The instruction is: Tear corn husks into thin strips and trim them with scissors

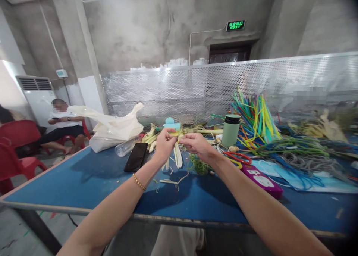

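Observation:
Both arms reach out over a blue table (78, 181). My left hand (164, 144) is closed, pinching pale corn-husk strips (178, 156) that hang down from it. My right hand (197, 144) is closed too, pinching the same bundle from the right at its top. Loose husk scraps (170, 181) lie on the table under the hands. A green tuft (199, 166) lies just below my right wrist.
A black phone (136, 157), a clear bottle (125, 147) and a white plastic bag (114, 131) lie to the left. A green flask (231, 130), red scissors (237, 158), a magenta device (261, 180) and colourful sticks (256, 118) are to the right. A person sits on red chairs (16, 151) at far left.

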A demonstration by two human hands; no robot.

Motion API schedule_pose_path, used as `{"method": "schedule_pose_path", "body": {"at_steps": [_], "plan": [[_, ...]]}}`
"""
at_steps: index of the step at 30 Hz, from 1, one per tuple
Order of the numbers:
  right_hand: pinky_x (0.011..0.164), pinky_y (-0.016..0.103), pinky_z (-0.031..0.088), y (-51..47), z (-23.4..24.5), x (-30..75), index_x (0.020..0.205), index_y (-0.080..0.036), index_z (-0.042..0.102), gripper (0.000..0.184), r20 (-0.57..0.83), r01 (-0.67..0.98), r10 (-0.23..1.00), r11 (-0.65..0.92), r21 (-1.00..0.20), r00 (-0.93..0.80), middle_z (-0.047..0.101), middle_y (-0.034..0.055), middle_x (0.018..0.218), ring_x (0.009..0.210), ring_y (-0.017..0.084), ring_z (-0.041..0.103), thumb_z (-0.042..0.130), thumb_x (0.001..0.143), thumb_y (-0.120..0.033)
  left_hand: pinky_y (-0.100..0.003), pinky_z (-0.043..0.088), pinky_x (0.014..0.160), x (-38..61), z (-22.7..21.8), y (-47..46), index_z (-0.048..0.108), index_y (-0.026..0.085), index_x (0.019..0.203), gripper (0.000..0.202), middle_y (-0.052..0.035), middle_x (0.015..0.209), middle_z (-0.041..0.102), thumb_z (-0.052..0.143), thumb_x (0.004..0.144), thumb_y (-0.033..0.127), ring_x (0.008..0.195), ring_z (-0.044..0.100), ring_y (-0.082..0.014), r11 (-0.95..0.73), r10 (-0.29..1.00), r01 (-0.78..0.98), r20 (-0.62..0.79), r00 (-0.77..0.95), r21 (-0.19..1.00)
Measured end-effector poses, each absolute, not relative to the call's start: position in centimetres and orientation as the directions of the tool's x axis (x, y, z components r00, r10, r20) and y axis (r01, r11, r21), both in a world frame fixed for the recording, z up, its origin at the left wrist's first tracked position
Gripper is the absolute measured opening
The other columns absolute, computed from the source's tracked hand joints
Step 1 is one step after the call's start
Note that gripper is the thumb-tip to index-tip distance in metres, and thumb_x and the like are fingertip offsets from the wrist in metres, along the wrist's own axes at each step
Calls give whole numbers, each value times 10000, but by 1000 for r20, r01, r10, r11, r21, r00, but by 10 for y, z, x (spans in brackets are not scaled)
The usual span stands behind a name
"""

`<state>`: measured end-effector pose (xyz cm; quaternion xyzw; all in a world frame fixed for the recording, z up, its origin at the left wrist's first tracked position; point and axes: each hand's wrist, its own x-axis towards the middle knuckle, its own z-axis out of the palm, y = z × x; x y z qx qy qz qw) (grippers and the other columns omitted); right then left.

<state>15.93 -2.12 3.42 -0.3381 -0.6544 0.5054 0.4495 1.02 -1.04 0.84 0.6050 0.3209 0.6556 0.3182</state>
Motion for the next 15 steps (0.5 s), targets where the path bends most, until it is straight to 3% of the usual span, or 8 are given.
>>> {"method": "schedule_pose_path", "body": {"at_steps": [7, 15], "plan": [[393, 209, 58, -20, 35, 161, 667, -163, 508, 229, 211, -107, 884, 183, -977, -417, 292, -114, 432, 361, 10, 174, 707, 673, -277, -228, 336, 556, 6, 8, -11, 675, 170, 853, 188, -2, 704, 589, 493, 810, 158, 566, 434, -99, -699, 699, 246, 714, 40, 671], [380, 200, 64, -16, 36, 166, 625, -178, 462, 297, 209, -120, 890, 175, -977, -405, 294, -118, 419, 352, 10, 175, 729, 646, -305, -242, 340, 625, 7, 17, -21, 654, 173, 776, 62, -29, 735, 621, 594, 784, 186, 661, 486, -137, -718, 645, 408, 759, 87, 564]]}}
